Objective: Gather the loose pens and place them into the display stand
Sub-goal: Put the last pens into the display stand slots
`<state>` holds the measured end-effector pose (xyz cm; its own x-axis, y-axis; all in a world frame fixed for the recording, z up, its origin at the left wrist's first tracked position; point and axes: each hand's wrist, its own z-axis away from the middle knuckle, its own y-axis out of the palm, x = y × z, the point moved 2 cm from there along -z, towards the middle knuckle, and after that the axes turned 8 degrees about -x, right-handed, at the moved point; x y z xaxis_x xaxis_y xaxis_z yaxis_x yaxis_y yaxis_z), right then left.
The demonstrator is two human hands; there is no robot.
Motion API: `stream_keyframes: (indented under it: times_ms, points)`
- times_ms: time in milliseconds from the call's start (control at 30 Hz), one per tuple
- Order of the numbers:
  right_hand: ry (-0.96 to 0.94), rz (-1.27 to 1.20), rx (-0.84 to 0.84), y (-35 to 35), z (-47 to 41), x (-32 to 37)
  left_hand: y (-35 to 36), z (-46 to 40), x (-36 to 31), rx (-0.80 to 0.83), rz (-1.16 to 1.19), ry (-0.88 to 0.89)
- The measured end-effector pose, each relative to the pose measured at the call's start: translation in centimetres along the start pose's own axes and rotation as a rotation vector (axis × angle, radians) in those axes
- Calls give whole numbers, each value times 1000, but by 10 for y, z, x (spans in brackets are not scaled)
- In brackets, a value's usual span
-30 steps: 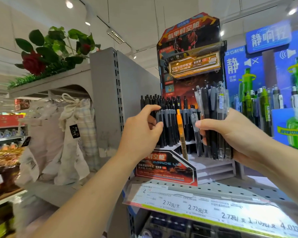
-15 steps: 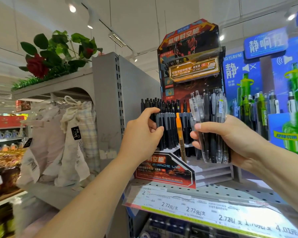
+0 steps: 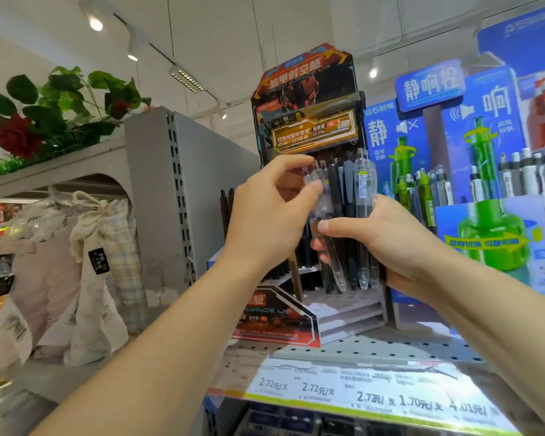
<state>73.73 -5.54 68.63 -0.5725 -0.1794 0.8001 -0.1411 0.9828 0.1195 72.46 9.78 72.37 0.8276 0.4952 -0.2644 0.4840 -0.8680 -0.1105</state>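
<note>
While the right hand (image 3: 400, 247) gripped the light, slippery pen bundle (image 3: 346, 221), the left hand (image 3: 271, 209) pinched one clear pen (image 3: 320, 196) near its cap.

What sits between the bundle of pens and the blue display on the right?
In the head view only the right hand, gripping the bundle of pens, fills that stretch; its back lies in front of the blue display.

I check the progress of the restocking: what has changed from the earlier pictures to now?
The left hand left the black pens in the display stand and moved right, now pinching a clear pen atop the bundle of pens. The right hand still grips that bundle.
</note>
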Motion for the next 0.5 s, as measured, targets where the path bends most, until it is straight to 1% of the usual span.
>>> stream_keyframes:
  times_ms: [100, 167, 300, 333, 400, 500]
  points:
    - [-9, -49, -23, -5, -3, 3, 7, -4, 1, -46, 59, -17]
    - [-36, -60, -51, -7, -6, 4, 11, -6, 3, -109, 81, -26]
    - [-136, -28, -250, -17, -15, 10, 13, -8, 13, -271, 177, -99]
    - [-162, -27, -297, -20, -17, 11, 13, -7, 14, -282, 160, -89]
    - [-210, -31, -365, -24, -18, 14, 14, -4, 13, -256, 33, -4]
    - [-229, -39, -380, -24, -18, 16, 21, 1, 4, -171, -151, 121]
